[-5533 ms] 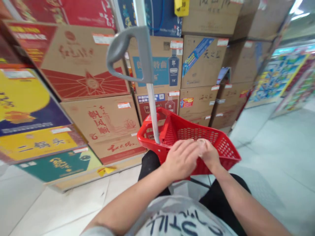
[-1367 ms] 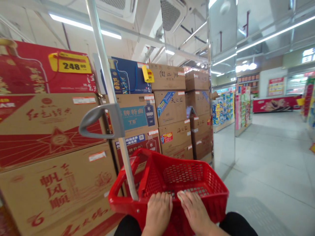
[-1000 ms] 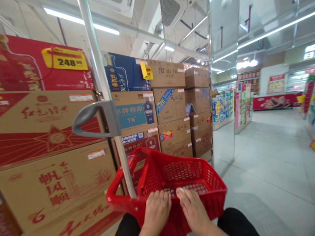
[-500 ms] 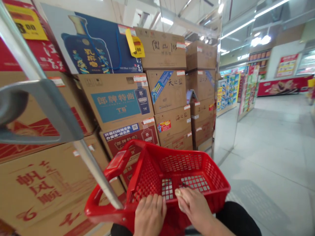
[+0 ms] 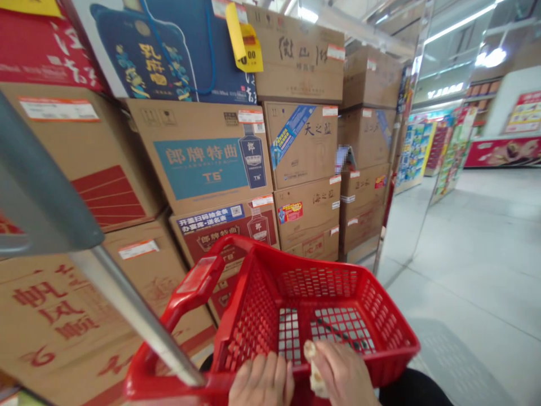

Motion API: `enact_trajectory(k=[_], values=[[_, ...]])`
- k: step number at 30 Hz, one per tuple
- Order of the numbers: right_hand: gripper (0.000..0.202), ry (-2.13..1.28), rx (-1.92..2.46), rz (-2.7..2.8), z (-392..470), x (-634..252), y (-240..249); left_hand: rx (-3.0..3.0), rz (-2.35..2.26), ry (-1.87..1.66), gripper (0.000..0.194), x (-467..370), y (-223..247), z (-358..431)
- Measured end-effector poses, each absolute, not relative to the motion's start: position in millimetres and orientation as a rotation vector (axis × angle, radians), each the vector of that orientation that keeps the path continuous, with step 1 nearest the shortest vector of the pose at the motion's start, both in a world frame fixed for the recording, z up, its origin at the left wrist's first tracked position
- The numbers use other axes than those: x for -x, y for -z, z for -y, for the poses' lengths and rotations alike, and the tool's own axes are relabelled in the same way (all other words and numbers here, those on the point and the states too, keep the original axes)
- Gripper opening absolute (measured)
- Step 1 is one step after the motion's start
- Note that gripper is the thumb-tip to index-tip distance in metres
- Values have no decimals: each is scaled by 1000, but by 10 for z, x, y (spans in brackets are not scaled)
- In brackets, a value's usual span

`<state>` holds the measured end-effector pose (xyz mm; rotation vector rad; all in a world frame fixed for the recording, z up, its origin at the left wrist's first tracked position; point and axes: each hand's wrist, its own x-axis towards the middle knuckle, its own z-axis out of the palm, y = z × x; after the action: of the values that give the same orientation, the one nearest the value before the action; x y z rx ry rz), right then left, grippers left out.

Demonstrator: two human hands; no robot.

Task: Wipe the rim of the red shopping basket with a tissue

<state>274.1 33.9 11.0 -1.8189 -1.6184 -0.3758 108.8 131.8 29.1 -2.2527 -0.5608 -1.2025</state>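
Inside red basket, bare mesh; both hands grip its rim.

Shop: stacked cartons, price tag

Pale tiled floor, stacked cardboard boxes on it

Stacked cardboard cartons filling left and centre, printed in red and blue, white labels at corners. Dark blue gift box on top row, yellow price tag hanging beside. Pale tiled floor spreading right. Mirrored pillar beside cartons. Colourful shelves far back. Strip lights overhead.
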Motion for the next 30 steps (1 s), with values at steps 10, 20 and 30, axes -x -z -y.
enact_trajectory(k=[10, 20, 30], values=[[33, 580, 1617, 1776, -328, -2537, -247, 2387, 482, 1081, 30, -993, -412, -1246], [25, 237, 1898, 1564, -271, -2660, -371, 2645, 765, 553, 24, -1331, -957, -1183], [34, 540, 1806, 1644, -156, -2720, -123, 2746, 765, 195, 48, -1388, -1007, -1123]])
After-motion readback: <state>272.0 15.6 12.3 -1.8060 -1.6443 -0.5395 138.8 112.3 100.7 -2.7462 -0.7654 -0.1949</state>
